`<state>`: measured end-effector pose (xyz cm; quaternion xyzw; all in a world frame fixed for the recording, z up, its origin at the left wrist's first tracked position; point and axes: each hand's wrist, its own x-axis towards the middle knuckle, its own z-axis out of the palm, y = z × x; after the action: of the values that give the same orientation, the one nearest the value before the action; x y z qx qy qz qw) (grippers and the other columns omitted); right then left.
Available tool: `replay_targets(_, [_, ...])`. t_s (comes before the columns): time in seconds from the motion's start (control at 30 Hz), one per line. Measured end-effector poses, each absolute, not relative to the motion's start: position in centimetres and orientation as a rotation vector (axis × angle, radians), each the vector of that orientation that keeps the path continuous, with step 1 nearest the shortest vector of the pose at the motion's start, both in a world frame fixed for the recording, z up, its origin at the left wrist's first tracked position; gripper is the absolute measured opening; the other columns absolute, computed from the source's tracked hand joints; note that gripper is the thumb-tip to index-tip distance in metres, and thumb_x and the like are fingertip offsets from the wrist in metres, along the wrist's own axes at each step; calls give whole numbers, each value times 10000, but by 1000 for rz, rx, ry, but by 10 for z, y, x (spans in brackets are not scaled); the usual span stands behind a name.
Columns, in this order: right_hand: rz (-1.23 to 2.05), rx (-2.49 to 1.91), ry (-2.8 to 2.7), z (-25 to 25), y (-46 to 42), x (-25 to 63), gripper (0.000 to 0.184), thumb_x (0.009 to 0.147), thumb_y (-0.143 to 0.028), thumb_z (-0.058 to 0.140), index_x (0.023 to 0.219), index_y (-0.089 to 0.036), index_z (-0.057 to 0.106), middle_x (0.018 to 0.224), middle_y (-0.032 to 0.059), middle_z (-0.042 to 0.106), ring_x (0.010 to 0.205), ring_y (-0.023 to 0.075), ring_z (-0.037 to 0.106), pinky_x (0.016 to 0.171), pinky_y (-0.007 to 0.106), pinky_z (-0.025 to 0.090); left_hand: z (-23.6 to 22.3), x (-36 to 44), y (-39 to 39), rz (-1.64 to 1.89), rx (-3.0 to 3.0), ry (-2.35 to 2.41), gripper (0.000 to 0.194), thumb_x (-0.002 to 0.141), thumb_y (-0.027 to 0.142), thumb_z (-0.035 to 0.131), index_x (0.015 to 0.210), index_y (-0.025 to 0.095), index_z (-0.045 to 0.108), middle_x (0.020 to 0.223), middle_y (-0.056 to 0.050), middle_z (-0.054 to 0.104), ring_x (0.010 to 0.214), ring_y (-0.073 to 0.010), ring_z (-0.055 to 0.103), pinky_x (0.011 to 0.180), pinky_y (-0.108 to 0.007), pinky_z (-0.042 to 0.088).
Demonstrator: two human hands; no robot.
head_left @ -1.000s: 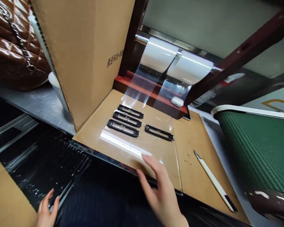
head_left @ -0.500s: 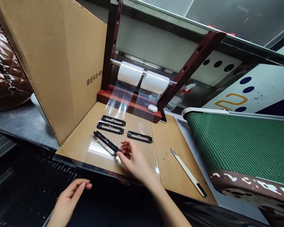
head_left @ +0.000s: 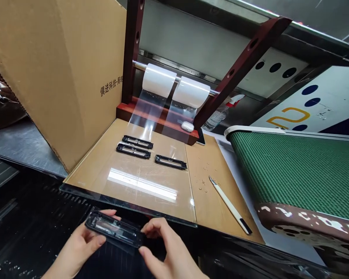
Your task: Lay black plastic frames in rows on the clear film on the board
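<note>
- The left hand (head_left: pixel 75 248) and the right hand (head_left: pixel 168 252) share one black plastic frame (head_left: pixel 114 229), held in the air just in front of the near edge of the bench (head_left: pixel 221 209).
- Each grip is closed on one end of the frame: left fingers curled round the left end, right thumb and fingers pinching the right end.
- The frame looks light, thin and stiff, probably easy to bend or snap if twisted, so the short ends seem the safest places to hold it.
- It is long, narrow and glossy, with a pale slot along its middle.
- Three more frames (head_left: pixel 137 142) lie on the clear sheet (head_left: pixel 145 182) toward the far edge, below two film rolls (head_left: pixel 174 85).
- A white knife (head_left: pixel 229 205) lies near the right edge.
</note>
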<state>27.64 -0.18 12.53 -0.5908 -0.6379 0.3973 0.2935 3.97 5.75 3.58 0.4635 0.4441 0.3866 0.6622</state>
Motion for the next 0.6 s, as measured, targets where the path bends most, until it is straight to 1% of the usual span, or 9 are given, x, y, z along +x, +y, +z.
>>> replay_targets(0.1, [973, -1563, -1809, 121, -5, 280, 323, 750, -82, 598, 1037, -221, 548, 981, 30, 641, 897, 183, 635, 825, 293, 535, 39, 20, 60, 835, 1157, 987, 522, 599, 569, 808, 1040, 304, 723, 1006, -69, 779, 922, -326, 725, 800, -411, 604])
replay_targets(0.17, [915, -1537, -1897, 120, -6, 281, 334, 775, -87, 594, 1074, -227, 539, 1001, 33, 645, 907, 185, 644, 827, 291, 543, 39, 7, 61, 777, 1298, 1004, 477, 661, 548, 770, 1055, 287, 710, 1024, -84, 768, 930, -326, 721, 787, -407, 607])
replay_targets(0.27, [852, -1506, -2017, 119, -6, 277, 360, 830, -97, 579, 1154, -239, 512, 1048, 40, 643, 929, 186, 654, 829, 291, 557, 35, -11, 59, 682, 1612, 1058, 380, 750, 468, 710, 1094, 308, 685, 1123, -75, 733, 1044, -303, 684, 901, -412, 558])
replay_targets(0.37, [787, -1459, -2107, 117, -2, 269, 385, 833, -77, 580, 1173, -240, 499, 1034, 40, 645, 902, 193, 667, 796, 299, 580, 23, -32, 52, 521, 1865, 1107, 345, 787, 417, 683, 1124, 348, 663, 1272, -52, 662, 1208, -281, 591, 1017, -421, 470])
replay_targets(0.43, [721, -1403, -2105, 115, 1, 265, 412, 841, -59, 565, 1202, -238, 481, 1052, 46, 647, 922, 191, 670, 812, 293, 584, 6, -50, 45, 522, 1899, 1212, 324, 814, 425, 651, 1132, 364, 650, 1354, -37, 599, 1288, -275, 518, 1066, -443, 420])
replay_targets(0.5, [621, -1319, -2074, 113, 5, 265, 429, 866, -60, 547, 1246, -236, 454, 1109, 60, 644, 990, 184, 661, 867, 277, 571, -20, -72, 37, 727, 1814, 1461, 318, 818, 481, 621, 1111, 359, 643, 1386, -32, 558, 1308, -282, 489, 1108, -491, 364])
replay_targets(0.57, [510, -1247, -2046, 111, 10, 270, 416, 891, -74, 535, 1266, -231, 446, 1151, 74, 638, 1051, 179, 646, 921, 264, 549, -56, -96, 27, 896, 1671, 1734, 376, 781, 558, 625, 1086, 338, 633, 1320, -36, 593, 1266, -294, 522, 1126, -523, 335])
replay_targets(0.6, [462, -1225, -2036, 110, 12, 273, 399, 900, -80, 530, 1263, -227, 453, 1154, 77, 639, 1067, 176, 641, 936, 258, 541, -76, -107, 20, 936, 1623, 1838, 430, 755, 603, 624, 1068, 308, 623, 1294, -61, 596, 1254, -314, 524, 1124, -544, 330])
